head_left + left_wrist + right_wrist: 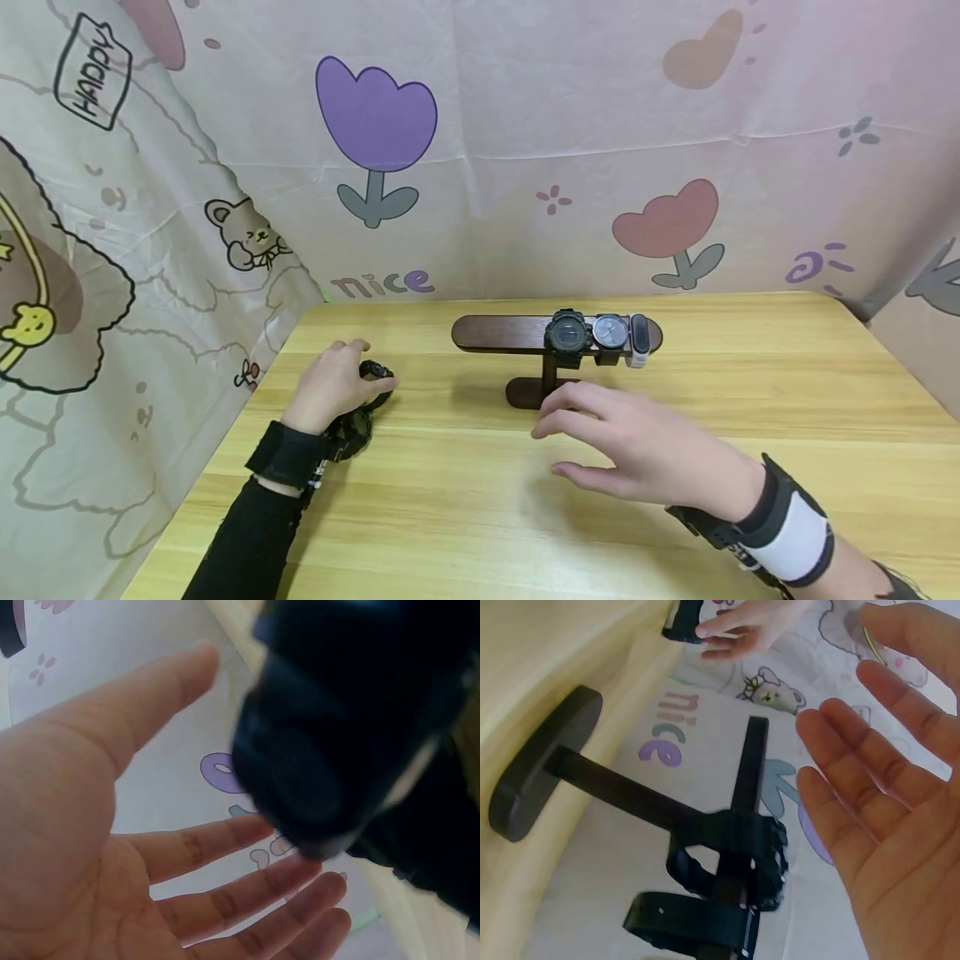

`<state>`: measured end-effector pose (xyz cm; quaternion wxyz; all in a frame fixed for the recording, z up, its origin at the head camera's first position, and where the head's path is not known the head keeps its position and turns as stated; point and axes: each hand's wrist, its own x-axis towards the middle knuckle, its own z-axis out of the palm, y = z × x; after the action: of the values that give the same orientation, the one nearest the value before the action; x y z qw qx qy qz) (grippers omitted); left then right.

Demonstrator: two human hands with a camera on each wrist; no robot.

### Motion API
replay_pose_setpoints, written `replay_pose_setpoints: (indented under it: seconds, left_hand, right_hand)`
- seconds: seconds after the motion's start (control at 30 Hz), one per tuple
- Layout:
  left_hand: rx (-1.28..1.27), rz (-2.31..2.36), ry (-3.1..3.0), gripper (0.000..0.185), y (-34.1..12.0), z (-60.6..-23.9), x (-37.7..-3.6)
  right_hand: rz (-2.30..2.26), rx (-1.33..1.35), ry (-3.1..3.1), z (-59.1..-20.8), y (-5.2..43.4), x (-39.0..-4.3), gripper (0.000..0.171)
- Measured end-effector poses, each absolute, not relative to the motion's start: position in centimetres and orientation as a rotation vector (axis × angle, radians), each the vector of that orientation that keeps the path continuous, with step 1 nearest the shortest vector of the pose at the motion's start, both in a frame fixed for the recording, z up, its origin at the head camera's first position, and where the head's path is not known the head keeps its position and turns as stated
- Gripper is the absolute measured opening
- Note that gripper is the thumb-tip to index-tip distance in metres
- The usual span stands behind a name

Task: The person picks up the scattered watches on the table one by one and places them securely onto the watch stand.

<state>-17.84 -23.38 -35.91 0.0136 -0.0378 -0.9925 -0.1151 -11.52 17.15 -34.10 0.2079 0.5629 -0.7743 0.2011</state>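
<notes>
Two hands over a desk [750, 367], one at a loose black watch [358, 417] and one near a watch stand [517, 335].

Head view: the left hand [330, 387] rests on the black watch lying on the desk at the left, fingers bent over its strap; whether they actually grip it is hard to tell from here. The right hand [637, 446] hovers just in front of the dark wooden stand, fingers spread and holding nothing. Three watches hang side by side on the right half of the stand's bar.
Left wrist view: the palm [67, 847] is open, its fingers [225, 840] straight, with the blurred black watch [330, 735] close to the lens, so contact seems light at most.
Right wrist view: the right hand's fingers [855, 817] are open beside the stand [592, 780] and its chunky black watch [742, 855], apart from both.
</notes>
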Motion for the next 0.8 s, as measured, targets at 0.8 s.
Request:
replay_pose_setpoints:
  seconds: [0.8]
  left_hand:
    - [-0.11, -0.311, -3.146, 0.074, -23.5, -36.7, -18.0]
  right_hand:
    - [0.512, 1.598, -2.296, -35.9, 16.6, -11.6, 0.041]
